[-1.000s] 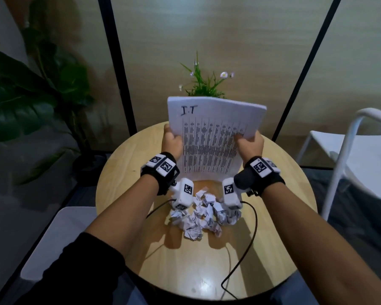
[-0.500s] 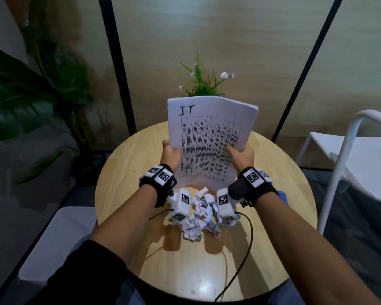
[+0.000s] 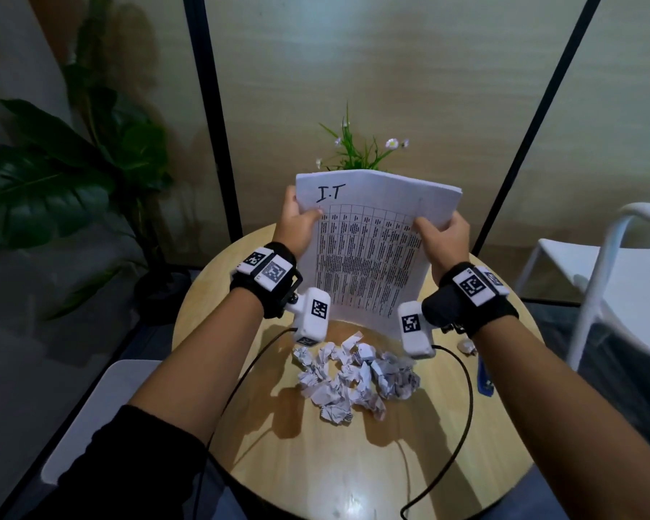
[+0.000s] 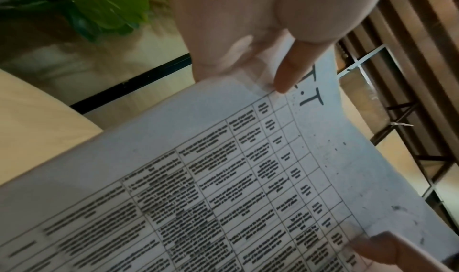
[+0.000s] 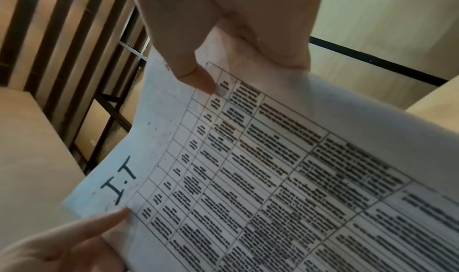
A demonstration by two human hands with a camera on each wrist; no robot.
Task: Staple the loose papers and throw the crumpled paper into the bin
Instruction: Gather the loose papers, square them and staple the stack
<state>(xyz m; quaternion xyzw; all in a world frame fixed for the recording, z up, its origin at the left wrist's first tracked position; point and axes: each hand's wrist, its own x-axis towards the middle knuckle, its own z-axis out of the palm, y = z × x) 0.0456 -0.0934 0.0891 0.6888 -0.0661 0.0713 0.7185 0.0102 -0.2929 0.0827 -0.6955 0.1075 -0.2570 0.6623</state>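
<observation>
While you are pinching the papers [image 3: 368, 253] upright at 12 o'clock with both hands, left hand [image 3: 297, 227] and right hand [image 3: 445, 234], be tapping their bottom edge square on the surface [image 3: 316, 463] above the crumpled paper [image 3: 353, 377].

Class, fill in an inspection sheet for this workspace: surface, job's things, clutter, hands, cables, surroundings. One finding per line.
Surface: round wooden table.
Job's things: stack of papers marked "I.T" held upright; crumpled paper piled on the table; blue object at the right edge, possibly the stapler; no bin seen.
Clutter: nothing seen.
Hands: left hand and right hand grip the stack's sides.
Cables: black cables trail from the wrist cameras.
Surroundings: small flowering plant, leafy plant, white chair.
</observation>
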